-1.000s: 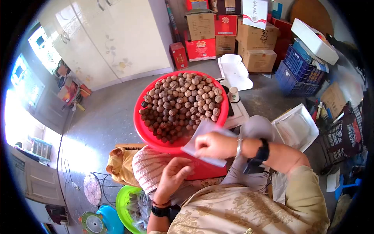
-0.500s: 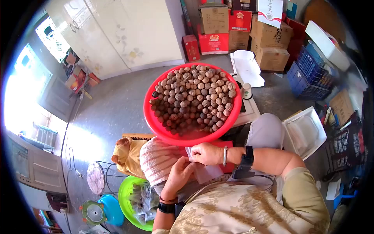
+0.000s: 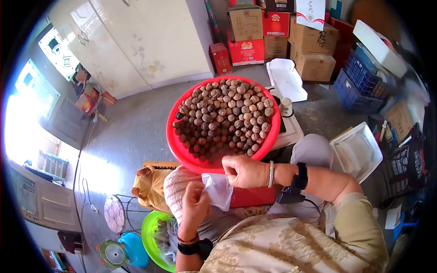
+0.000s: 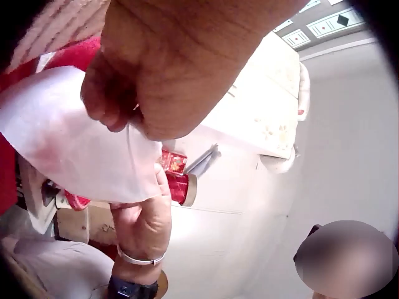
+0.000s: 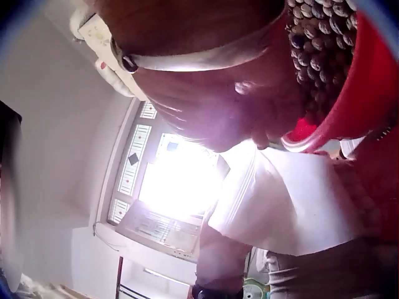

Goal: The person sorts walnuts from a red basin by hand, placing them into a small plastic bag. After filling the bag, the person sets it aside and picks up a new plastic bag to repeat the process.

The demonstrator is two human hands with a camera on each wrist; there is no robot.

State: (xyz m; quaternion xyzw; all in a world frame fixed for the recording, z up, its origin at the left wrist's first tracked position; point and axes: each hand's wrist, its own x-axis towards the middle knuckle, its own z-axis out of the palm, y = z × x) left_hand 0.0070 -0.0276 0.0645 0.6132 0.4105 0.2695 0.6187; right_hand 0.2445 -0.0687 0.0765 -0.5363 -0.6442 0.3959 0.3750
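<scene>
A thin, whitish translucent plastic bag (image 3: 218, 192) is stretched between both hands, just in front of the big red basin (image 3: 171, 136). My left hand (image 3: 195, 207) pinches its left edge with curled fingers. On the opposite side, my right hand (image 3: 247, 172) grips the upper edge, close to the basin's near rim. In the left wrist view the bag (image 4: 62, 134) spreads out flat below the left hand's fingers; the right wrist view shows the bag (image 5: 299, 202) hanging in folds from the right hand. Walnuts (image 3: 227, 109) in their shells fill the basin.
Left of the lap, a green basin (image 3: 148, 236) holds clear plastic bags. A striped towel (image 3: 175, 182) covers one knee, beside a yellow cloth (image 3: 152, 184). White foam trays (image 3: 359, 150) and stacked cartons (image 3: 314, 43) stand to the right and behind.
The left hand, apart from the bag at first, came to it and now pinches it. After meeting over the lap, the hands have drawn apart sideways, spreading the bag between them.
</scene>
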